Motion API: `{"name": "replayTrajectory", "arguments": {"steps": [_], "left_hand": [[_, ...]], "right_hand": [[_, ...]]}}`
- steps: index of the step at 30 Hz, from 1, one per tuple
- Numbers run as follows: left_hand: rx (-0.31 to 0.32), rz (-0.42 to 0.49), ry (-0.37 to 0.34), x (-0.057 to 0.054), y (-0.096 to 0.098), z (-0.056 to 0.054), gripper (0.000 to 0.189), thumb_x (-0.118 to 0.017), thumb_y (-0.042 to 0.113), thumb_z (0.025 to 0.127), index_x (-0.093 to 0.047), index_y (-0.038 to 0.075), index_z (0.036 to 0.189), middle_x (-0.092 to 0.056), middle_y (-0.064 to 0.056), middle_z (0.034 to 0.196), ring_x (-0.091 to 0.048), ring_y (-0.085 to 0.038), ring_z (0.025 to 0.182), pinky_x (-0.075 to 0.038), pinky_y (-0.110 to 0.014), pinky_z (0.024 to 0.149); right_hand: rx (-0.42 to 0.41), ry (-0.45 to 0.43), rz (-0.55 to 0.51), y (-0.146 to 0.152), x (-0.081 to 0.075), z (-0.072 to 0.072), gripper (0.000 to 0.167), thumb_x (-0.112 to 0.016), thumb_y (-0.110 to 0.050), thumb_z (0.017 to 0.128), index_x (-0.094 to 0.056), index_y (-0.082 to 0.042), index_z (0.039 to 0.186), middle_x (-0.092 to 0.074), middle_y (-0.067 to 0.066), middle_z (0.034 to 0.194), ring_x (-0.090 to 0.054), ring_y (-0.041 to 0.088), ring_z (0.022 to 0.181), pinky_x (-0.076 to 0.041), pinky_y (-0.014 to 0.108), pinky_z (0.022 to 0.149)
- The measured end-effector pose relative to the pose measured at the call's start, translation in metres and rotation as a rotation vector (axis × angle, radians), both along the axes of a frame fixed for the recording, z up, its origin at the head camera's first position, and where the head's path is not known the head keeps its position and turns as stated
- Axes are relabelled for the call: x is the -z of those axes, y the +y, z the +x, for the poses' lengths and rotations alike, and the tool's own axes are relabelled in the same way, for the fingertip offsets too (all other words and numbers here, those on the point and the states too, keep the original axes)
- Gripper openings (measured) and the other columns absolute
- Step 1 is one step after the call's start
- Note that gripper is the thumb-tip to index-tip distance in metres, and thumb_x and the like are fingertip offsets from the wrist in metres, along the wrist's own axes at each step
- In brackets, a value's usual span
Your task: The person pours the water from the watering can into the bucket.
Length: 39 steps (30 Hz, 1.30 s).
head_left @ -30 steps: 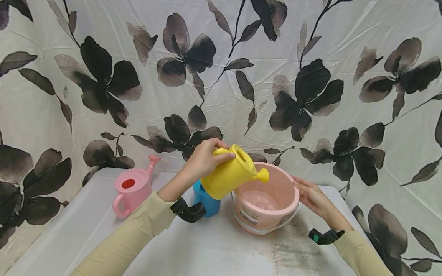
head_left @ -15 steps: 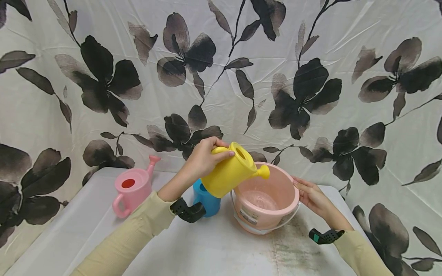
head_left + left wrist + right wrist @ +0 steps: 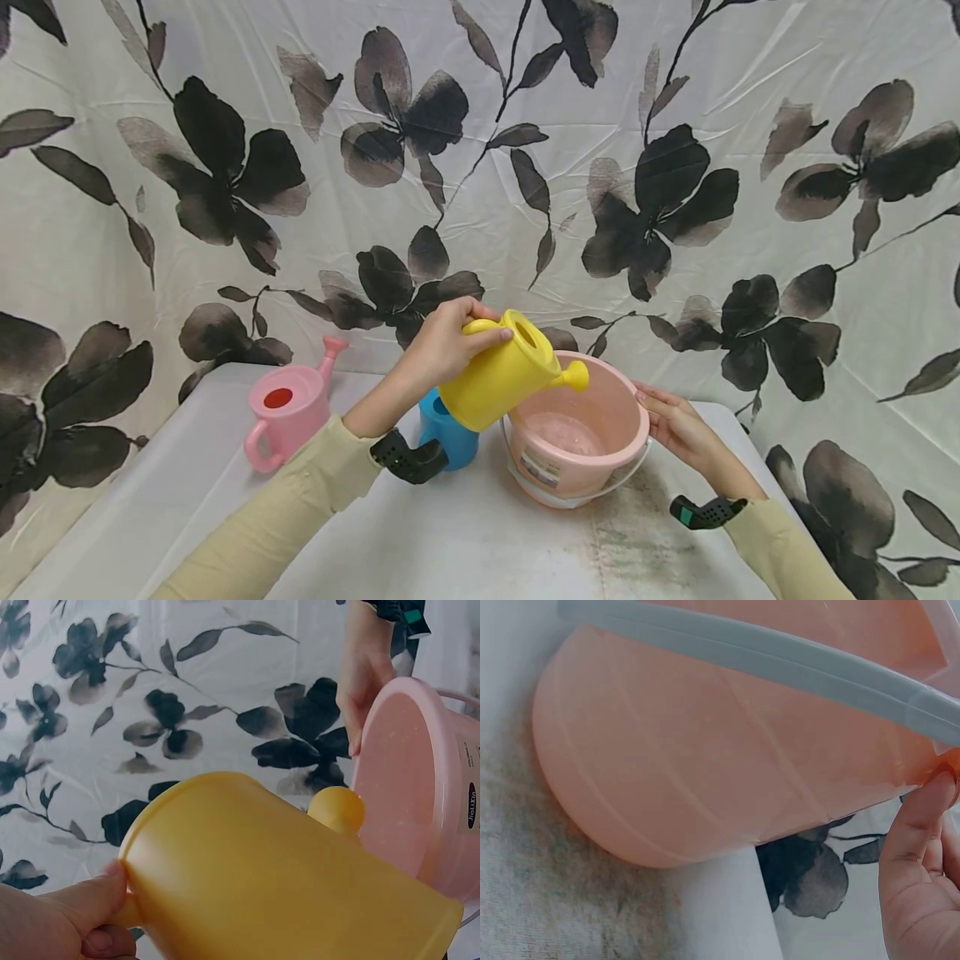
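The yellow can and blue can are plain; the pink can is red inside. The bucket is pale pink, its handle whitish. Black and grey-brown flowers pattern the white cloth; sleeves are cream.

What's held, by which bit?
The left hand holds the yellow watering can by its handle. The right hand touches the rim of the pink bucket; gripping unclear.

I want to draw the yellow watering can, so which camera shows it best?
The head view: the yellow watering can shows its top opening and spout. The left wrist view shows its body close up, cut off below; the right wrist view doesn't show it.
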State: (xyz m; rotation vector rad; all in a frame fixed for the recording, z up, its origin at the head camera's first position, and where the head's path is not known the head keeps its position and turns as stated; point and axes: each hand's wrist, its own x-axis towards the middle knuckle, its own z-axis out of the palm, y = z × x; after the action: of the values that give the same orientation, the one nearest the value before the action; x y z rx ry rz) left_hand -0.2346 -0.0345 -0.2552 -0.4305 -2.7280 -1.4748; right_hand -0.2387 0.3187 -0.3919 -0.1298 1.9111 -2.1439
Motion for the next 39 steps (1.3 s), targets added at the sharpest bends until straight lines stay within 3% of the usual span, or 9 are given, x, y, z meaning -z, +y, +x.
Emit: {"name": "replayTrajectory", "arguments": {"steps": [13, 39], "left_hand": [[0.011, -0.001, -0.005, 0.0033, 0.0019, -0.002, 0.035, -0.071, 0.029, 0.087, -0.062, 0.006, 0.112, -0.067, -0.01, 0.106, -0.063, -0.02, 0.085, -0.054, -0.027, 0.073], [0.043, -0.046, 0.003, -0.0019, 0.0024, -0.003, 0.035, -0.07, 0.029, 0.087, -0.062, 0.005, 0.111, -0.065, -0.011, 0.106, -0.061, -0.02, 0.088, -0.054, -0.026, 0.074]], "right_hand": [[0.012, -0.018, 0.004, 0.0001, 0.0011, 0.0012, 0.068, -0.042, -0.019, 0.103, -0.002, 0.011, 0.149, -0.064, -0.02, 0.106, -0.063, -0.003, 0.099, -0.052, 0.016, 0.084], [0.023, -0.011, 0.021, -0.0023, 0.0005, 0.0034, 0.067, -0.042, -0.019, 0.103, -0.003, 0.012, 0.148, -0.063, -0.022, 0.105, -0.062, -0.004, 0.1, -0.052, 0.016, 0.085]]}}
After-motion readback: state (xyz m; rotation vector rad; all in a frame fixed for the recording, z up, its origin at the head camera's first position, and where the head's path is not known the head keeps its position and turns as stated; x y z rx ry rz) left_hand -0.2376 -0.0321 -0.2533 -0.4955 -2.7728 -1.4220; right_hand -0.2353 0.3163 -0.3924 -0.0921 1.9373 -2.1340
